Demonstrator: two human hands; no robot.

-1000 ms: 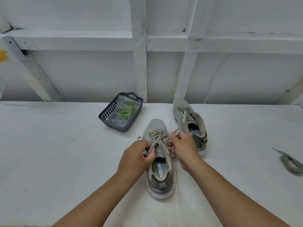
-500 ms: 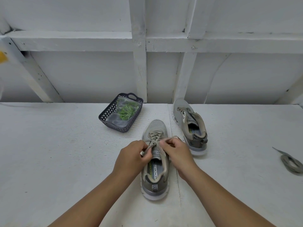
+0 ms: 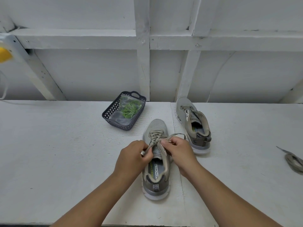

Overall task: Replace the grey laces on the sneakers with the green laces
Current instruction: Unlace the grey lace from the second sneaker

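A grey sneaker point(image 3: 155, 179) stands toe-away in front of me, its grey lace point(image 3: 155, 136) still threaded through the eyelets. My left hand point(image 3: 132, 157) pinches one strand of that lace at the shoe's left side. My right hand point(image 3: 179, 151) pinches the other strand at the right side, with a loop trailing past its knuckles. A second grey sneaker point(image 3: 193, 126) without a lace stands behind and to the right. Green laces point(image 3: 129, 109) lie in a clear bag inside a dark basket point(image 3: 114, 118).
A loose grey lace point(image 3: 293, 161) lies bundled at the table's right edge. The white table point(image 3: 57, 145) ends at a white framed wall behind the basket and shoes. A yellow object point(image 3: 4, 54) shows at the far left.
Both hands have drawn closer together over the laced sneaker's tongue, still pinching the lace. The sneaker has shifted slightly left and towards me.
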